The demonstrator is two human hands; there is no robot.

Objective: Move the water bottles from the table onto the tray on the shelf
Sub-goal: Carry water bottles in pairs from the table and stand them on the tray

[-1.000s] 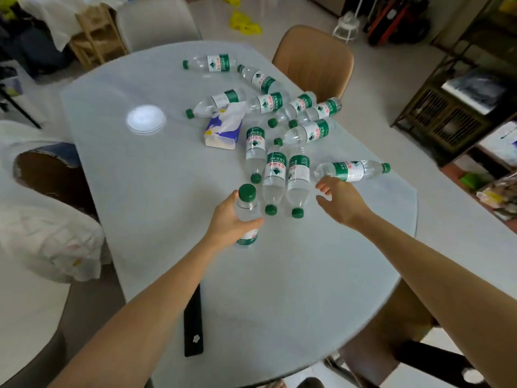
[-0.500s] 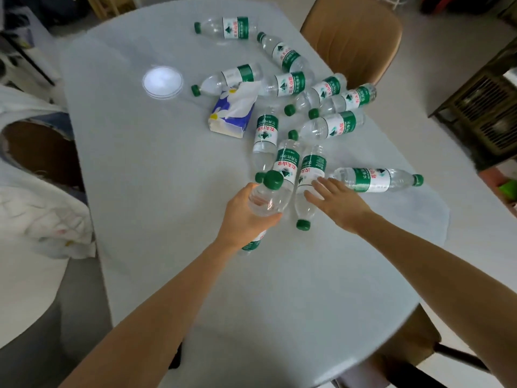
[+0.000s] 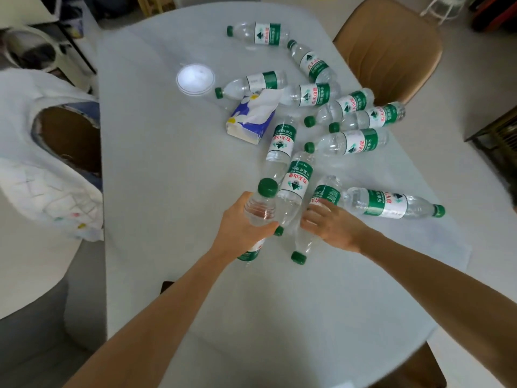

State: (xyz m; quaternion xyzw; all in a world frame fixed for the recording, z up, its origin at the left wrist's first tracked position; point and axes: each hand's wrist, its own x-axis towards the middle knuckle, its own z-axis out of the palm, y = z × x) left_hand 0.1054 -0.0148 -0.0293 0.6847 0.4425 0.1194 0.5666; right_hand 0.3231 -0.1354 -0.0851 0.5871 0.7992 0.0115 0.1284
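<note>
Two hands work at the near edge of the bottle pile. The left hand [image 3: 240,233] is wrapped around an upright bottle [image 3: 258,211], its green cap [image 3: 267,187] pointing toward the camera. At 3 o'clock from it, the right hand [image 3: 328,224] lies with fingers curled over a lying bottle [image 3: 303,239] whose cap points to 6 o'clock; whether it is gripped I cannot tell. Just beyond at 3 o'clock lies another bottle [image 3: 389,204]. Further bottles [image 3: 349,142] scatter toward 12 o'clock across the pale worktop [image 3: 167,177], beside a tissue pack [image 3: 250,121] and a round white lid [image 3: 195,78]. A tan chair [image 3: 391,49] stands at 1 o'clock.
</note>
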